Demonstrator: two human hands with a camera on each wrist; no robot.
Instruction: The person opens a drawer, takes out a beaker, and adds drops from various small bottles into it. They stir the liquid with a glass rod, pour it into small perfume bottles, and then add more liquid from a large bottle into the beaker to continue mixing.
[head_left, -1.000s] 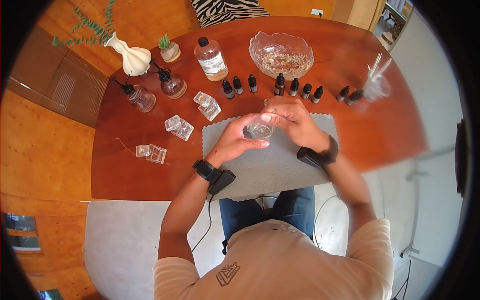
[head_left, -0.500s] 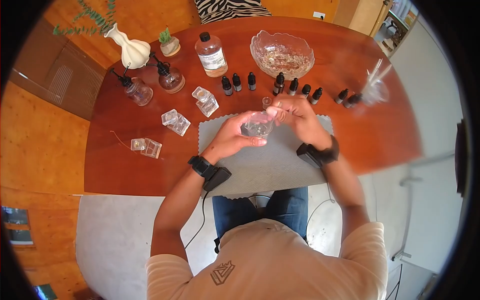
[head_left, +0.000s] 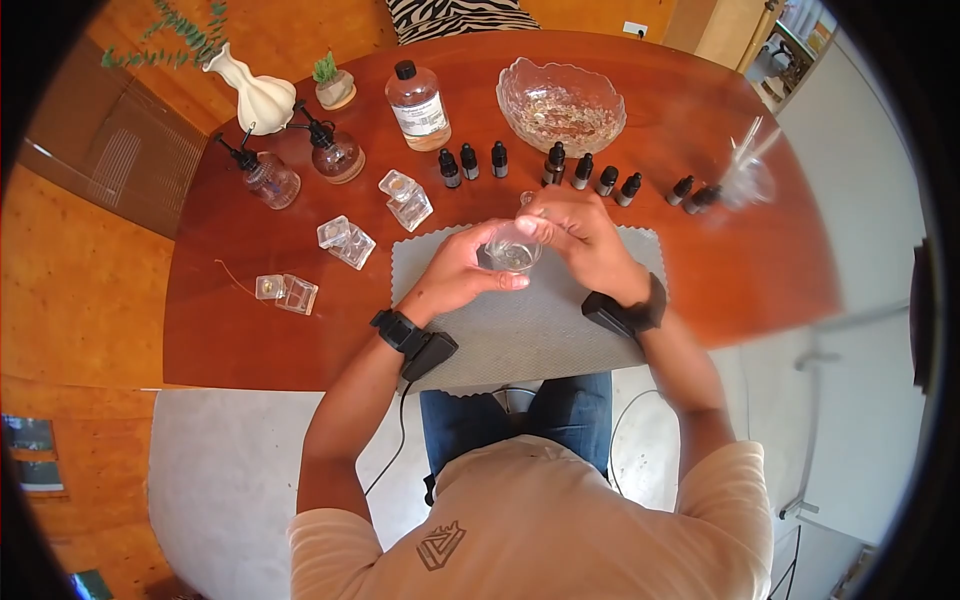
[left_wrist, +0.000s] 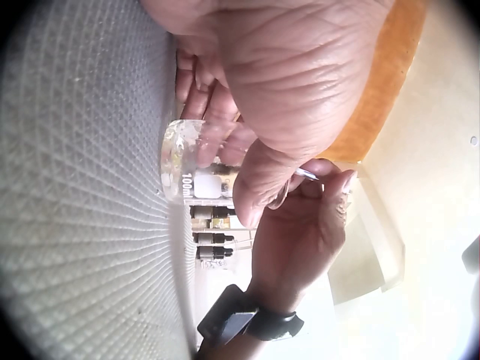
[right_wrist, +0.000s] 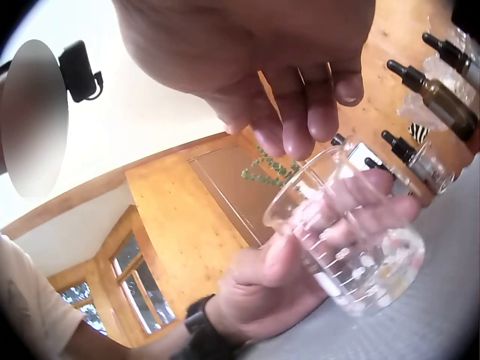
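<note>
My left hand (head_left: pixel 452 272) holds a clear glass beaker (head_left: pixel 510 258), fingers behind it and thumb across the near side. White graduation marks show on the beaker in the right wrist view, with pale and yellowish bits (right_wrist: pixel 401 255) low in the glass. Its base sits at the grey mat (head_left: pixel 540 330). Over the rim, my right hand (head_left: pixel 585 240) has thumb and fingertips together around a thin shiny rod (left_wrist: pixel 305 174); most of the rod is hidden. A small round clear piece (head_left: pixel 527 198) shows just beyond the right fingers.
Several black-capped dropper bottles (head_left: pixel 555 165) stand in a row behind the hands. Farther back are a large labelled bottle (head_left: pixel 418 115) and a glass bowl (head_left: pixel 505 100). Square glass bottles (head_left: pixel 347 243), pump bottles (head_left: pixel 270 185) and a white vase (head_left: pixel 262 105) stand at the left.
The right hand shifts slightly over the beaker's rim, its fingers lifting and turning a little. The left hand keeps hold of the beaker in nearly the same place.
</note>
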